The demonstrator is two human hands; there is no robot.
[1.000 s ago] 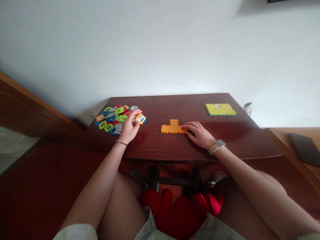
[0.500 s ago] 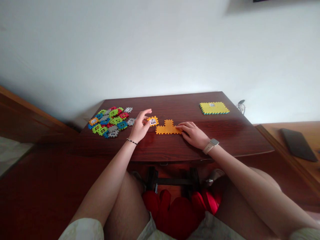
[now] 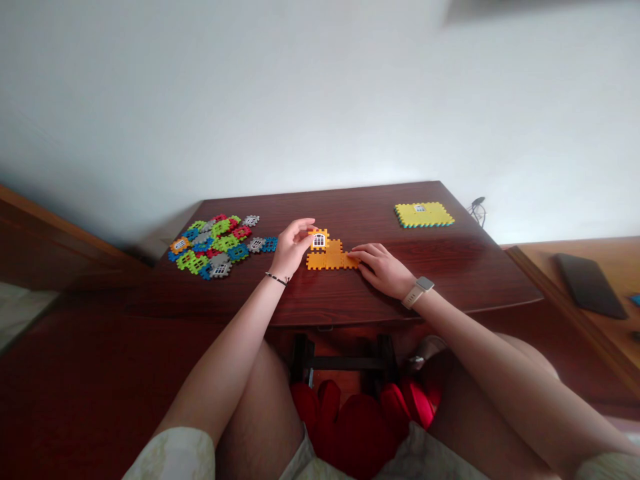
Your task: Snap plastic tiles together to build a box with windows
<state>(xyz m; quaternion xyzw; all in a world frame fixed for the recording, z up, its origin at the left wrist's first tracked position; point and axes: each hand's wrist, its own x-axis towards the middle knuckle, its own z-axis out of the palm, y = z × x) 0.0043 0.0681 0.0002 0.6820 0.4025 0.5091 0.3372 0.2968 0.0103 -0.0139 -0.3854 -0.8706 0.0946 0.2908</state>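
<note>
Orange window tile point(image 3: 319, 240) is pinched in left fingers point(image 3: 301, 225) at joined orange tiles' point(image 3: 332, 259) left notch; right fingers point(image 3: 365, 251) laid on their right end, grip unclear. Tile best squared before pressing.

Orange window piece point(image 3: 319, 240) in left hand point(image 3: 295, 245).

Two orange window pieces point(image 3: 319, 239) show, one in the single left heap point(image 3: 227, 242), plus four joined plain orange pieces point(image 3: 333, 257) and one far-right yellow slab point(image 3: 427, 215).
</note>
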